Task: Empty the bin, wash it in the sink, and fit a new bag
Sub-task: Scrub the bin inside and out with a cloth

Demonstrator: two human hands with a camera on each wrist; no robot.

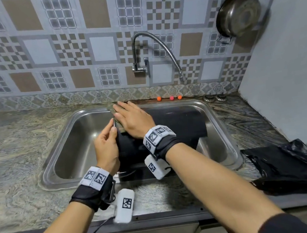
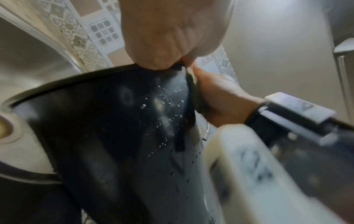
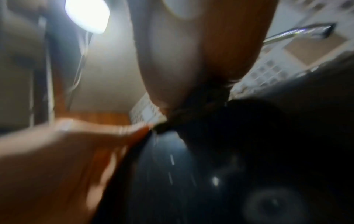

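Note:
A wet black bin (image 1: 178,124) lies on its side in the steel sink (image 1: 47,168), mouth toward the left. My left hand (image 1: 106,143) grips the bin's rim between thumb and fingers. My right hand (image 1: 132,119) lies flat with straight fingers on a greenish scouring pad (image 1: 111,110), pressing it to the bin's upper wall near the rim. From the left wrist, water drops show inside the bin (image 2: 105,121), my left hand (image 2: 172,37) pinches its edge, and the pad (image 2: 198,98) sits under my right hand (image 2: 222,98). The right wrist view is blurred; the bin (image 3: 210,166) fills its lower part.
A flexible tap (image 1: 152,44) hangs over the sink's back right, no water visibly running. A crumpled black bag (image 1: 290,165) lies on the counter at right. A dark pan (image 1: 238,14) hangs on the wall. The sink drain (image 2: 3,128) is left of the bin.

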